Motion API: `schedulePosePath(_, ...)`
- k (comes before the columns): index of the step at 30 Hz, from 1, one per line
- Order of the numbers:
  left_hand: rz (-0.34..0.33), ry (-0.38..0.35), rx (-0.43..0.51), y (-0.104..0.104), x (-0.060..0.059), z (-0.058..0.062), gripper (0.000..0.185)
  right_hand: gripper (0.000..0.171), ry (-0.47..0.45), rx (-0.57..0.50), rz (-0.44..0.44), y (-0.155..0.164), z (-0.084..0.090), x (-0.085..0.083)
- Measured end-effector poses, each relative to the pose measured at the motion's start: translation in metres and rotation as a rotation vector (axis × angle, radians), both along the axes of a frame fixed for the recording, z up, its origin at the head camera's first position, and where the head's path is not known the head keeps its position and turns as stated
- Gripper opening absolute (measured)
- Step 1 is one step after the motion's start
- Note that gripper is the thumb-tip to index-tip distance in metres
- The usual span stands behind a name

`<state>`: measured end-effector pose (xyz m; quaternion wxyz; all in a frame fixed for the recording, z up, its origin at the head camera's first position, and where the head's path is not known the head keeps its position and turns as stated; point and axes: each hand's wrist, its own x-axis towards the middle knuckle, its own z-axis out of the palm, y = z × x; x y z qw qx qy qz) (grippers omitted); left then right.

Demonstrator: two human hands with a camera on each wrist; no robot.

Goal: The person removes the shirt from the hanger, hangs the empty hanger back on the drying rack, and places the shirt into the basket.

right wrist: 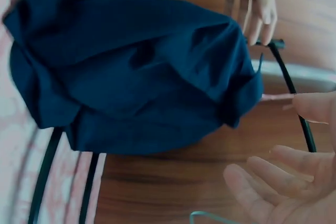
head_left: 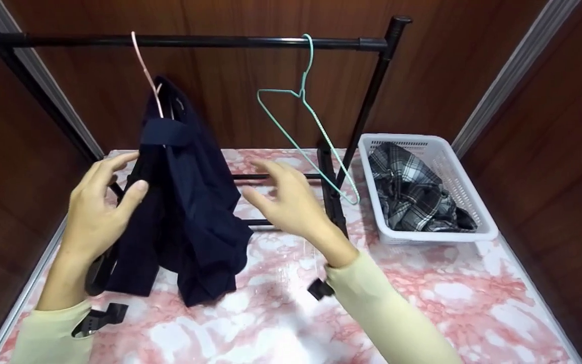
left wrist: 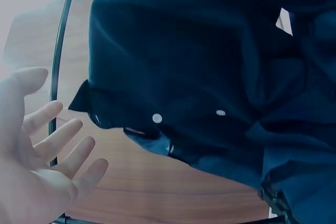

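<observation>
A dark navy collared shirt (head_left: 195, 177) hangs from a pink hanger (head_left: 144, 68) hooked over the black rail at the left. Small white buttons (left wrist: 157, 118) show on its front in the left wrist view. My left hand (head_left: 100, 202) is beside the shirt's left side, thumb and fingers spread apart, holding nothing. On the other side my right hand (head_left: 288, 202) is held in the air between the shirt and a teal wire hanger (head_left: 316, 121), its fingers loosely bent around nothing. That teal hanger hangs bare on the rail.
The black garment rack (head_left: 210, 41) spans the back, its lower bars near the table. To the right stands a white plastic basket (head_left: 437, 236) holding a black-and-white plaid garment (head_left: 412, 189). Brown wood panels (head_left: 240, 101) enclose the pink marbled table (head_left: 422, 303).
</observation>
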<state>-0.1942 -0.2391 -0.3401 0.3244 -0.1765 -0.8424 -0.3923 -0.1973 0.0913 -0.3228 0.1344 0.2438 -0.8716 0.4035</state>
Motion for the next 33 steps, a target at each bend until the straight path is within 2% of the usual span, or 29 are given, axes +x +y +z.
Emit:
schedulePosePath(7,-0.016,-0.025,-0.018,-0.008,-0.001,0.0,0.05,0.052,-0.016,0.034,-0.014,-0.034,0.025,-0.019)
schedulePosePath(14,-0.03,-0.034,-0.03,-0.017,-0.008,-0.001,0.053,0.05,-0.013,0.073,-0.038,-0.062,0.035,-0.031)
schedulePosePath(19,-0.029,-0.057,-0.021,-0.023,-0.014,-0.003,0.055,0.051,-0.026,0.103,-0.081,-0.087,0.033,-0.035)
schedulePosePath(26,-0.011,-0.077,-0.013,-0.029,-0.016,-0.007,0.053,0.053,-0.075,0.158,-0.094,-0.119,0.021,-0.042)
schedulePosePath(33,-0.03,-0.073,-0.022,-0.027,-0.019,-0.007,0.052,0.038,-0.027,0.227,-0.113,-0.118,0.015,-0.049)
